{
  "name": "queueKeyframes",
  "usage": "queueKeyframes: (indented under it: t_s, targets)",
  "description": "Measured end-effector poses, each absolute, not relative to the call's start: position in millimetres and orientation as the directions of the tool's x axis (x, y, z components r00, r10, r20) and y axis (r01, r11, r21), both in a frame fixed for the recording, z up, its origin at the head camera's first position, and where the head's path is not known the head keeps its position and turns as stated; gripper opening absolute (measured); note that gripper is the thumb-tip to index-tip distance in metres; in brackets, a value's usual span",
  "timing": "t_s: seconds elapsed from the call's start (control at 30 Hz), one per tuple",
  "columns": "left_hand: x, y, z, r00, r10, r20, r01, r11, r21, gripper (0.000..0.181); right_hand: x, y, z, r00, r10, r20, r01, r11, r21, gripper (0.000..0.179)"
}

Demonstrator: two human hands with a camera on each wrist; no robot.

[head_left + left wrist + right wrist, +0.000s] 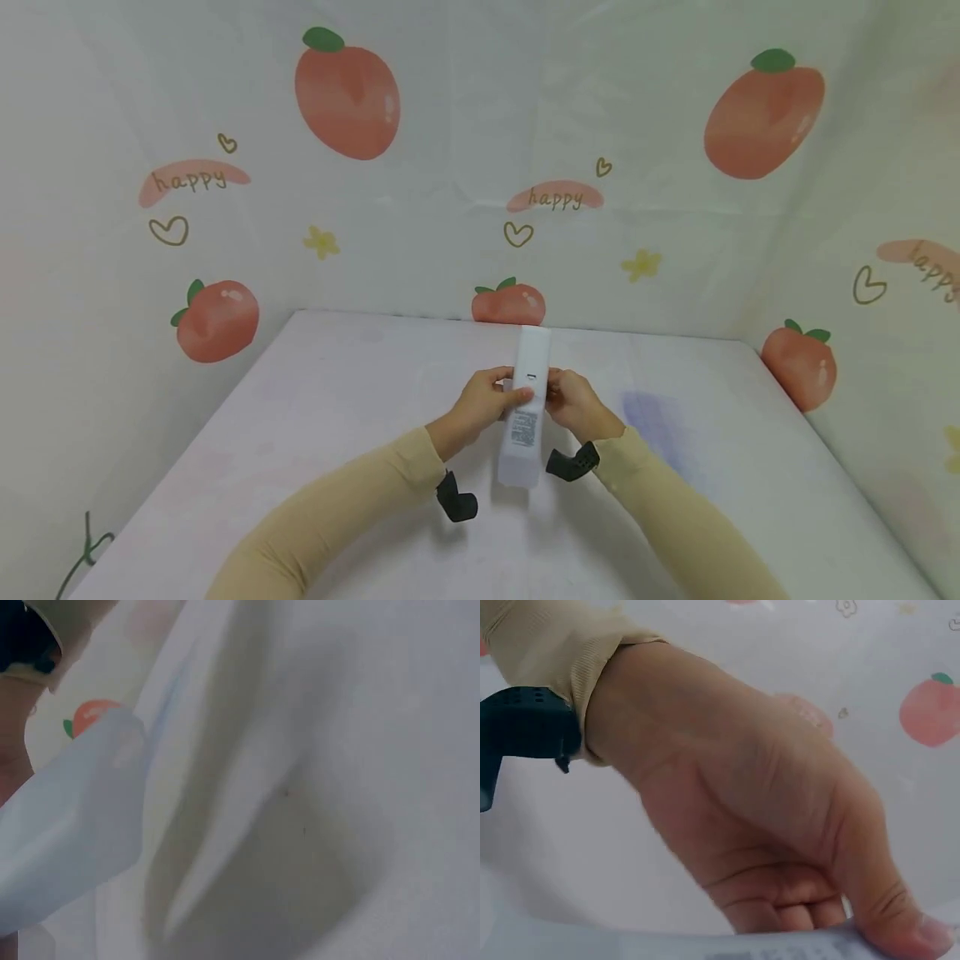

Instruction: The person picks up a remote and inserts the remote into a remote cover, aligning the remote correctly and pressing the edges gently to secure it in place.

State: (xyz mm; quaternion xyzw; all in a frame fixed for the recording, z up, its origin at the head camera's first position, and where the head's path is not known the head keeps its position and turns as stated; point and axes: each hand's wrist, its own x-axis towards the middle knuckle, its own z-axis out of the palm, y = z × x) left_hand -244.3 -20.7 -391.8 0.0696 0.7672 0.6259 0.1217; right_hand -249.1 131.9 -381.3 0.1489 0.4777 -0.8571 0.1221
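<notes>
Near the middle of the table in the head view, a long white box-shaped object (530,350) is held up at a slant. It has a small dark slot and a grey printed label on its face; its exact kind cannot be told. My left hand (480,404) grips its left side, thumb across the front face. My right hand (576,403) holds the right side, most of its fingers behind. In the right wrist view, the right hand (772,795) has its thumb on the object's edge (667,946). The left wrist view shows the object's rounded end (75,817), with the left hand hardly visible.
A white-covered table (375,367) spreads around the hands, with a faint purple patch at right. Behind stands a white cloth backdrop (450,125) printed with fruit, hearts and words. Black camera mounts (456,498) sit at both wrists. A green cord (88,550) lies at lower left.
</notes>
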Motion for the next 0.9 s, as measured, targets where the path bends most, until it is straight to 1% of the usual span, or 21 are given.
queueKeyframes:
  t_s: [0.17,0.3,0.37,0.5,0.57,0.63,0.7,0.8,0.87,0.9]
  targets:
    - [-244.7,-21.6,-390.0,-0.969,0.238,-0.067,-0.029,0.161,0.986,0.043,-246.1,133.4,-385.1,-0.941,-0.09,-0.327,0.331,-0.456,-0.826,0.016]
    - [-248.1,-21.6,-389.9,-0.981,0.193,-0.019,0.01,0.15,0.989,0.047,-240.1,130.8,-386.0,-0.967,-0.055,-0.248,0.251,-0.351,-0.902,0.015]
    - [-249.3,-21.8,-390.1,-0.985,0.171,0.001,0.028,0.157,0.987,0.047,-238.1,129.6,-385.4,-0.98,-0.04,-0.196,0.199,-0.288,-0.937,0.022]
    - [-248.4,-22.2,-390.4,-0.986,0.163,0.032,0.064,0.198,0.978,0.043,-236.4,130.7,-384.8,-0.987,-0.072,-0.141,0.151,-0.165,-0.975,0.047]
    - [-246.8,-21.7,-391.4,-0.983,0.178,0.031,0.07,0.216,0.974,0.042,-236.3,133.4,-385.9,-0.985,-0.102,-0.138,0.148,-0.096,-0.984,0.047]
    - [-245.1,-21.0,-393.8,-0.979,0.201,0.027,0.072,0.222,0.972,0.042,-236.3,137.2,-387.3,-0.983,-0.116,-0.141,0.147,-0.046,-0.988,0.042]
    - [-244.1,-20.2,-397.2,-0.976,0.217,0.028,0.07,0.187,0.98,0.051,-236.5,141.2,-388.7,-0.983,-0.116,-0.142,0.146,-0.029,-0.989,0.039]
    - [-243.6,-19.8,-400.0,-0.981,0.19,0.036,0.055,0.093,0.994,0.067,-236.9,145.1,-388.4,-0.984,-0.108,-0.139,0.145,-0.045,-0.988,0.038]
    - [-244.0,-20.0,-399.6,-0.989,0.145,0.038,0.044,0.034,0.998,0.066,-237.5,146.4,-387.2,-0.986,-0.102,-0.13,0.136,-0.06,-0.989,0.04]
    - [-244.4,-20.3,-399.5,-0.992,0.124,0.032,0.034,0.016,0.999,0.061,-237.7,146.8,-386.6,-0.987,-0.1,-0.125,0.132,-0.064,-0.989,0.041]
